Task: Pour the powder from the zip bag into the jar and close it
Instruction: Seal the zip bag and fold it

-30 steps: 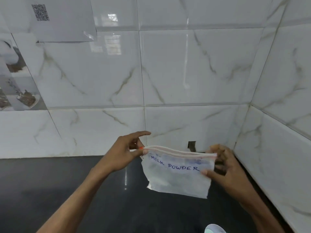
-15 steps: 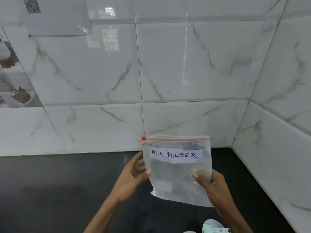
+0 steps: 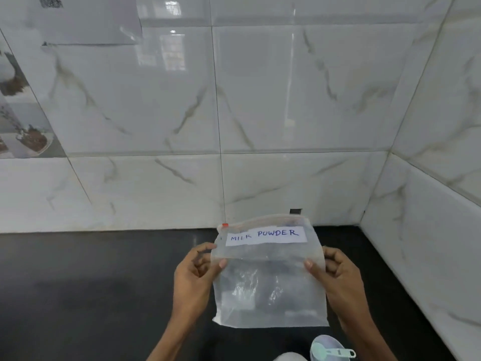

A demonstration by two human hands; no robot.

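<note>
A clear zip bag (image 3: 268, 285) with a white label reading "MILK POWDER" hangs upright above the black counter, its zip strip with a red slider at the top. The bag looks nearly see-through, with only a thin film of powder inside. My left hand (image 3: 194, 277) pinches the bag's left edge below the label. My right hand (image 3: 335, 277) pinches the right edge at the same height. At the bottom edge of the view sits a pale green jar lid or scoop (image 3: 329, 349), with a whitish rounded object (image 3: 289, 356) beside it; the jar itself I cannot make out.
The black countertop (image 3: 91, 282) runs to a corner of white marble-look wall tiles (image 3: 299, 100) at the back and right. A paper sheet with a QR code (image 3: 86, 19) is stuck high on the left wall.
Both hands have gone from the bag's top corners to its side edges. The bag has turned from tilted to upright, facing me, and come lower and closer.
</note>
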